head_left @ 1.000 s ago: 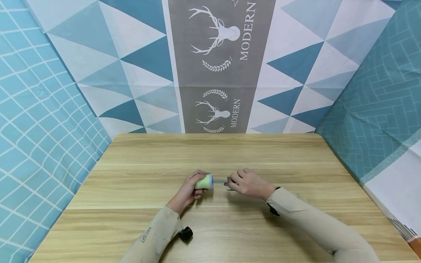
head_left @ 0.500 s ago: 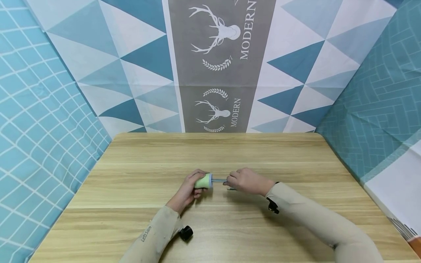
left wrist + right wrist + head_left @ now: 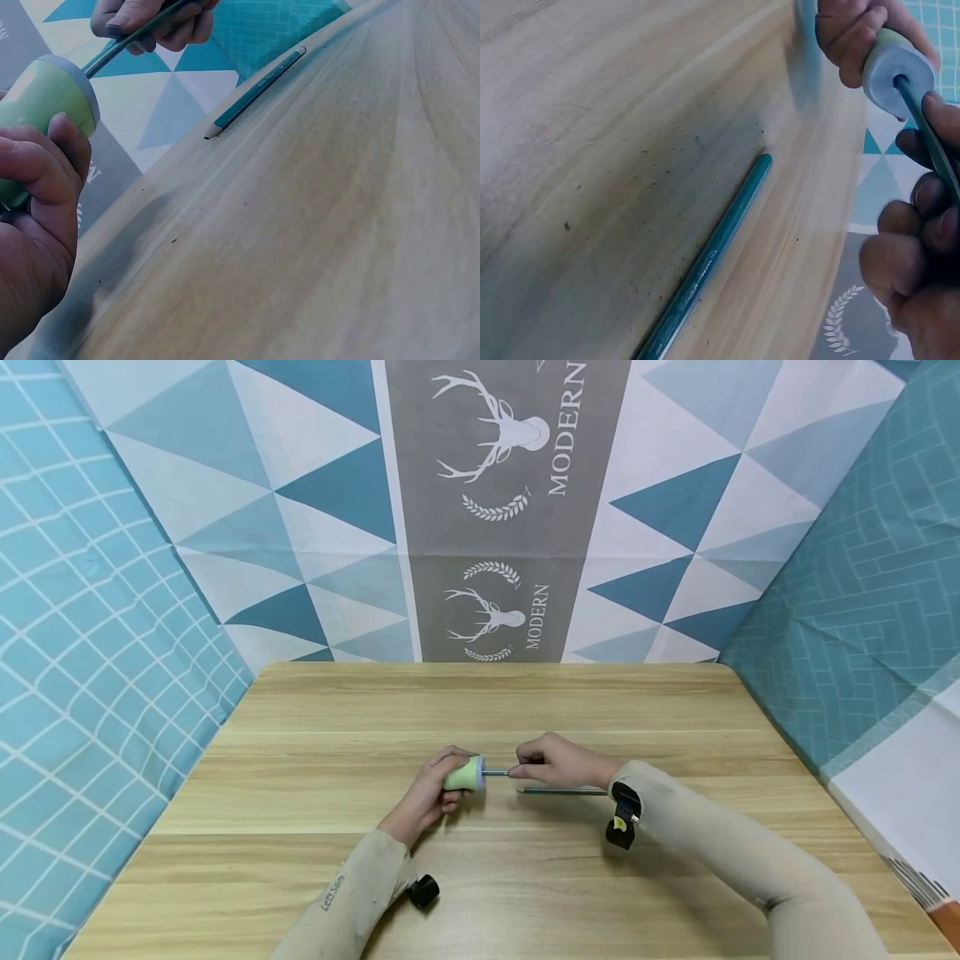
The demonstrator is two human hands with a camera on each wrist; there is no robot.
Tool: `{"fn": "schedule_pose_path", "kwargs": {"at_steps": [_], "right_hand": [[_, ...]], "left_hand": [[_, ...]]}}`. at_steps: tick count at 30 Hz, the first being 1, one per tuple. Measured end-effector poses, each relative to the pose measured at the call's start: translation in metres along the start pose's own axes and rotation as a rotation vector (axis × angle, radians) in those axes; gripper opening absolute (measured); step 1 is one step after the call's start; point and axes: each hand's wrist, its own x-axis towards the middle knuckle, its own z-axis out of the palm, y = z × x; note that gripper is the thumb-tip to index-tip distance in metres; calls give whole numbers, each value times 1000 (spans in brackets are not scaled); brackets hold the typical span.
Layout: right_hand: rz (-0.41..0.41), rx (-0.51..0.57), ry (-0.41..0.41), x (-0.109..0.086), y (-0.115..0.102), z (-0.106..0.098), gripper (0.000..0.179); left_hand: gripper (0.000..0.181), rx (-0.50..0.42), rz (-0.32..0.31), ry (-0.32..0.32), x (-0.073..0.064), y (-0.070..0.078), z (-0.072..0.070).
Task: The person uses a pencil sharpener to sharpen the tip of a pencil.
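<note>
My left hand (image 3: 429, 789) grips a light green, barrel-shaped pencil sharpener (image 3: 463, 774) with a pale blue end, its fingers wrapped round the body. A dark green pencil (image 3: 922, 124) enters the hole in that end; its tip is hidden inside. My right hand (image 3: 561, 763) pinches this pencil between thumb and fingers, a short way from the sharpener. Both hands are above the table near its middle. A second green pencil (image 3: 564, 791) lies on the wood just below the right hand; the left wrist view shows its sharpened point (image 3: 213, 133) towards the sharpener side.
The wooden table (image 3: 487, 877) has small dark specks (image 3: 567, 226) on its surface. Patterned cloth (image 3: 487, 527) hangs behind its far edge, with blue tiled sheets (image 3: 90, 610) at the sides. A black wrist camera (image 3: 424, 892) hangs below the left sleeve.
My right hand has turned about the held pencil and its wrist has lifted, uncovering more of the pencil on the table. The left hand and sharpener have stayed in place.
</note>
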Motion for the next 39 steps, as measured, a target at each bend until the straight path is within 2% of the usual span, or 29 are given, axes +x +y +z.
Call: {"fn": "schedule_pose_path", "kwargs": {"at_steps": [6,9,14,20,27,30,33,35,39], "right_hand": [[216,231,-109,3,1,-8,41],[287,333,-154,5,3,-10,42],[333,401,-175,6,6,-10,37],[346,435,-175,6,6,-11,33],[350,408,-182,7,6,-11,31],[365,325,-182,6,4,-13,34],[338,139,-137,1,-1,-15,34],[275,-46,-67,-3,-7,-16,31],[20,-526,131,-14,-16,-11,31]], "left_hand": [[16,-4,5,0,0,-1,0],[16,-6,9,5,0,-1,0],[15,-8,8,-5,1,-1,1],[16,-13,4,-6,0,0,2],[17,-8,9,-6,0,-1,1],[16,3,8,-11,0,-2,1],[15,13,9,-15,0,-2,1],[15,15,12,-17,0,-1,1],[14,3,14,-14,0,-1,1]]}}
